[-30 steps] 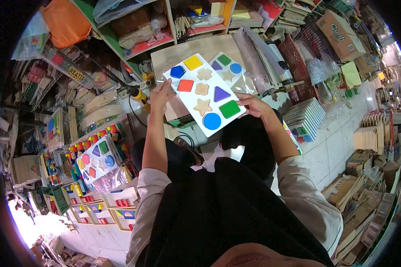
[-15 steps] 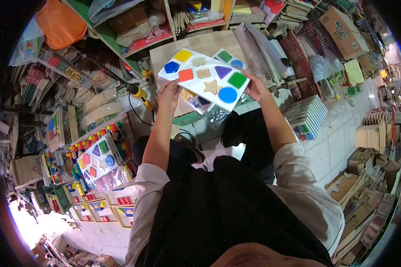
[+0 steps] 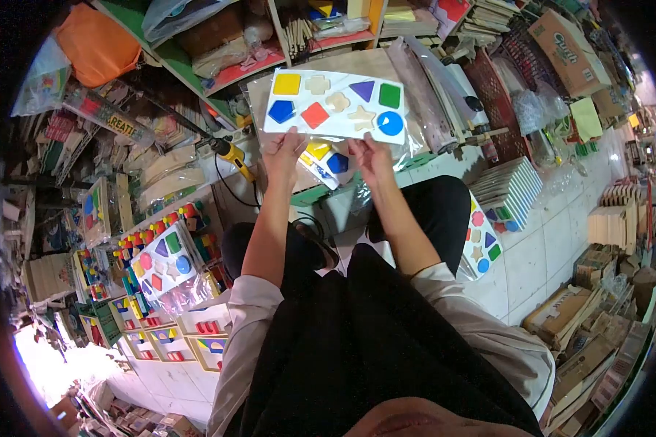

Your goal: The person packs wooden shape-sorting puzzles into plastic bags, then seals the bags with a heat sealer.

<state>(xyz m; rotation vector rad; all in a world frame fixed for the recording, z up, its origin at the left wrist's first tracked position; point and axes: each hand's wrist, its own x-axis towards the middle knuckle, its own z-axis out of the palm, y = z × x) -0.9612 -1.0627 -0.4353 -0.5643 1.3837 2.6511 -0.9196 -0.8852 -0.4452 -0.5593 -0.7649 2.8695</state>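
Observation:
A white shape board (image 3: 333,125) with coloured pieces and bare wooden shapes is held over the low table (image 3: 375,62). My left hand (image 3: 283,149) pinches its bottom edge below the blue pentagon and red square. Along the same edge, below the star and blue circle, my right hand (image 3: 372,155) grips it. Clear plastic film (image 3: 415,131) shows beside and under the board. Another shape board (image 3: 321,166), with yellow and blue pieces, lies partly hidden beneath, between my hands.
A yellow tool (image 3: 231,154) with a black cable lies left of the table. More shape boards sit at the left (image 3: 169,261) and by my right knee (image 3: 481,244). A striped stack (image 3: 509,191) stands on the floor at right. Shelves (image 3: 248,75) rise behind the table.
The held board has turned from a slant to nearly level. My right hand has moved from its right end to the bottom edge. A board by my right knee now shows more.

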